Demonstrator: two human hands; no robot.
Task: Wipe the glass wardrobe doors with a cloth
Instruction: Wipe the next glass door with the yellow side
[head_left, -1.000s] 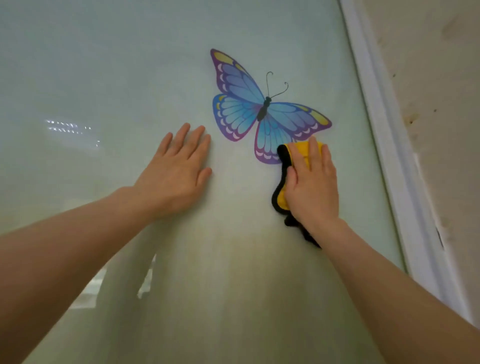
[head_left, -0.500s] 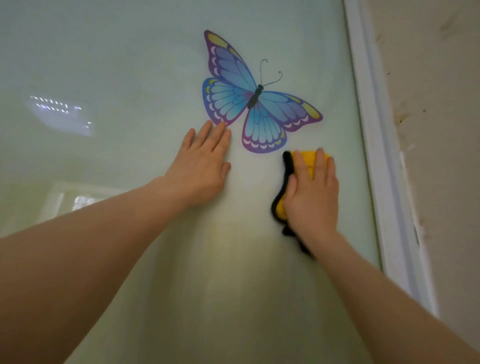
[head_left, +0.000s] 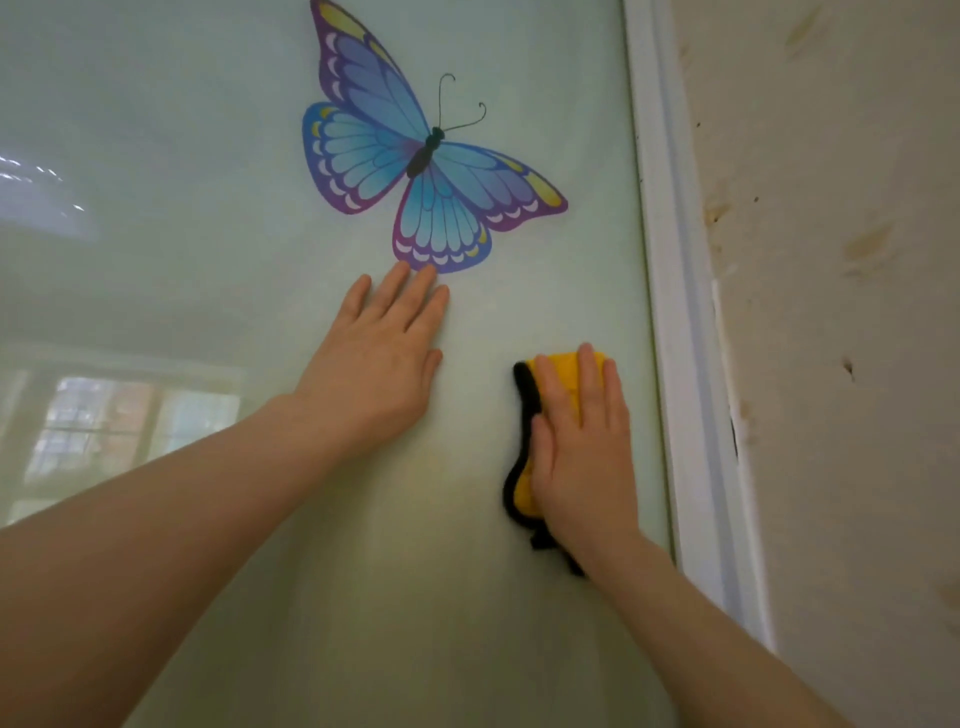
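Observation:
The pale green glass wardrobe door (head_left: 208, 260) fills most of the view, with a blue and purple butterfly sticker (head_left: 415, 156) on it. My right hand (head_left: 582, 447) presses a yellow cloth with a black edge (head_left: 569, 374) flat against the glass, below and right of the butterfly, close to the door's right edge. Its fingers lie straight over the cloth. My left hand (head_left: 379, 358) rests flat on the glass, fingers straight, with the fingertips touching the butterfly's lower wing.
A white door frame (head_left: 680, 312) runs down the right side of the glass. Beyond it is a stained beige wall (head_left: 831, 312). A window reflection (head_left: 119, 421) shows in the glass at the left.
My right hand has slid the cloth down off the butterfly's lower wing to the bare glass below it. My left hand has shifted right, up to the butterfly's lower wing.

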